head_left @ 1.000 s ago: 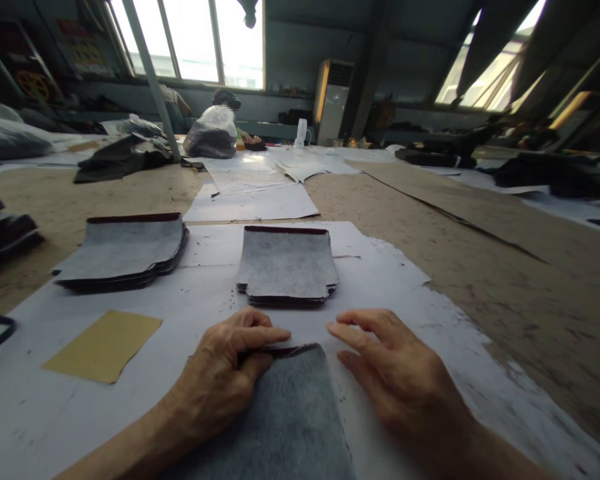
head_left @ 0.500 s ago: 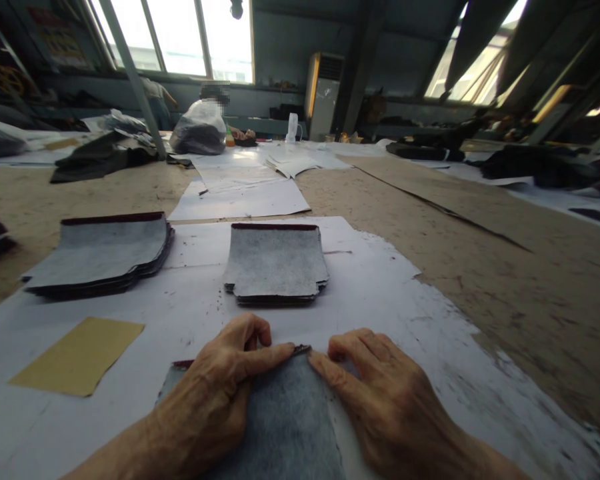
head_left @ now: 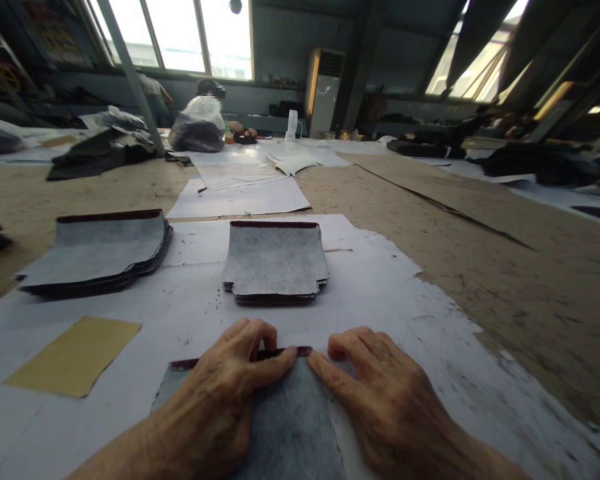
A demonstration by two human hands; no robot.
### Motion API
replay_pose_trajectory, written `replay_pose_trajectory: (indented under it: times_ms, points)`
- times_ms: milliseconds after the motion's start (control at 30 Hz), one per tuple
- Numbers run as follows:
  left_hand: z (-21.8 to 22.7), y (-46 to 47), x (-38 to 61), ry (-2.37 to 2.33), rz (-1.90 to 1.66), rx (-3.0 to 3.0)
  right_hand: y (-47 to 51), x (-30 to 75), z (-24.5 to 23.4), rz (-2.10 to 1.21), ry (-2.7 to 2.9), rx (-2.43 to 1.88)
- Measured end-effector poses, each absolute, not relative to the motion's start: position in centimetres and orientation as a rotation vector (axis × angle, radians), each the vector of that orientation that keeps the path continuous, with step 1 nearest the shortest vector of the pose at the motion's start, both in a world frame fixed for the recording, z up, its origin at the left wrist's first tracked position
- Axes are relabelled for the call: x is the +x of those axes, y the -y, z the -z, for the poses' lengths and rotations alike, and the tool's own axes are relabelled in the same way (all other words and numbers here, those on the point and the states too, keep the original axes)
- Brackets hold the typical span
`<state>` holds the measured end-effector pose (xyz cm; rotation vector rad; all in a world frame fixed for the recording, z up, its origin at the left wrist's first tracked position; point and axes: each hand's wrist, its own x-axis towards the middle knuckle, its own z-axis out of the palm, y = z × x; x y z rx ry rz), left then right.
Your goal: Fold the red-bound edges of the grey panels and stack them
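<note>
A grey felt-like cut piece point(head_left: 290, 427) with a dark red top edge lies on white paper right in front of me. My left hand point(head_left: 220, 400) rests on its upper left part, fingers curled over the red edge and thumb pressed flat toward the middle. My right hand point(head_left: 380, 400) presses on the upper right corner, its fingers bent and its thumb meeting the left thumb. Beyond my hands sits a small stack of the same grey pieces point(head_left: 275, 260). A wider stack point(head_left: 97, 250) lies to the left.
A yellow card point(head_left: 75, 353) lies on the white paper sheet point(head_left: 405, 313) at left. Brown board covers the table point(head_left: 505, 267) to the right. Far back, a person sits by a plastic bag point(head_left: 197, 130), with dark cloth heaps, papers and a bottle around.
The grey piece has slid left and up a little under my hands. My right hand came down onto its right corner, and both thumbs now meet along the red edge.
</note>
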<state>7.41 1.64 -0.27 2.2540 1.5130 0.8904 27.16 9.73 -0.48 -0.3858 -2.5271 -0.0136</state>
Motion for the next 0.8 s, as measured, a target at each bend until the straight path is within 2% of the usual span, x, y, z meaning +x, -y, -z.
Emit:
replay_pose_trajectory:
  times_ms: [433, 667, 800]
  points:
    - [0.9, -1.5, 7.3, -1.515, -0.812, 2.352, -9.6, 26.9, 0.3, -0.009, 2.519, -0.385]
    - [1.4, -1.3, 7.3, -1.562, -0.74, 2.48, -10.5, 27.6, 0.2, -0.273, 2.358, -0.563]
    - [1.3, -1.4, 7.5, -1.56, -0.76, 2.494, -10.5, 27.5, 0.4, -0.14, 2.433, -0.429]
